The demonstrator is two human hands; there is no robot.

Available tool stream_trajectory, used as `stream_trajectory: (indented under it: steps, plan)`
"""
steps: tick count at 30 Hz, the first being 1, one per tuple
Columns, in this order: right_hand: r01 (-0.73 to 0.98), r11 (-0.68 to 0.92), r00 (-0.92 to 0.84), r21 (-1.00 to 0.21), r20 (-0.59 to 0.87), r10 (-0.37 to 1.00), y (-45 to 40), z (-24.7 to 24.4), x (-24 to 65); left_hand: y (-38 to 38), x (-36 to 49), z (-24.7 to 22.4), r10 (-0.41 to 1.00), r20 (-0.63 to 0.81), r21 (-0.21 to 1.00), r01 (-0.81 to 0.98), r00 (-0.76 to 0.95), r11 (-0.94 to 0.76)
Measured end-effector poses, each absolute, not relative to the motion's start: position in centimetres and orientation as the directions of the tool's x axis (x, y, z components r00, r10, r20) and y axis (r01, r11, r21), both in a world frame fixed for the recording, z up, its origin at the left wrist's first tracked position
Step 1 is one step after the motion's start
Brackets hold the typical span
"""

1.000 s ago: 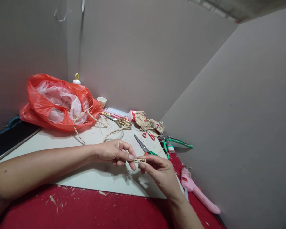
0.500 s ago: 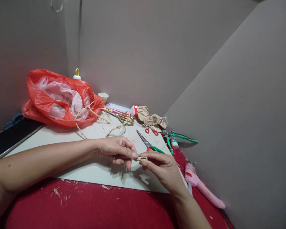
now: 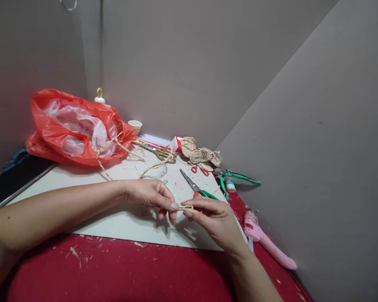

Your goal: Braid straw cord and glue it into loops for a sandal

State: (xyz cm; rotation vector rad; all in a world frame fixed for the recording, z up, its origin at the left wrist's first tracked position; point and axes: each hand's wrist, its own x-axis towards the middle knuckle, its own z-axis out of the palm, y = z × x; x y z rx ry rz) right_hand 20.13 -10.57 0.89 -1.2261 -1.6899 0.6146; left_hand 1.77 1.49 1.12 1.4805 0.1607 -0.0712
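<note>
Between my hands is a small folded loop of braided straw cord (image 3: 185, 208), held above the white board (image 3: 119, 226). My left hand (image 3: 156, 199) pinches its left end between thumb and fingers. Thumb and fingertips of my right hand (image 3: 209, 214) grip the loop's right end. Behind the right hand lie scissors with green and orange handles (image 3: 195, 186). More braided straw cord (image 3: 156, 167) lies on the board beyond my left hand, and another length trails from the red plastic bag (image 3: 72, 130).
Coiled straw pieces (image 3: 201, 156), brass-handled scissors (image 3: 159, 153) and a paper cup (image 3: 135, 126) stand or lie at the back. On the right are green-handled pliers (image 3: 241, 177) and a pink glue gun (image 3: 267, 241). Straw scraps dot the red cloth (image 3: 113, 272).
The view has shifted slightly. The loop looks narrower between my fingers, its opening less visible. Both hands keep their pinch on the cord.
</note>
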Motion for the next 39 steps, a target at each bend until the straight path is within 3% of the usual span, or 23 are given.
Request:
stream_trajectory:
  steps: [11,25,29,35,39]
  plan:
    - [0.450,0.313,-0.081,-0.837,0.310,0.947,-10.7,0.8,20.6,1.9,1.7,1.4,-0.088,-0.175,0.954,0.191,0.981,0.230]
    - [0.523,0.361,0.003,-0.772,0.425,0.905,-10.6,0.3,20.3,1.4,2.1,0.8,-0.092,-0.180,0.934,0.200,0.979,0.296]
    - [0.529,0.361,0.026,-0.768,0.440,0.898,-10.7,0.1,20.4,1.3,2.0,1.0,-0.023,-0.156,0.959,0.157,0.987,0.237]
    - [0.539,0.270,0.049,-0.798,0.350,0.936,-10.7,0.4,20.6,0.9,2.0,1.0,0.149,-0.091,0.996,0.088,0.985,0.024]
    - [0.634,0.272,-0.011,-0.724,0.344,0.939,-10.5,0.2,20.5,0.6,2.0,0.7,0.203,-0.113,0.991,0.126,0.973,-0.054]
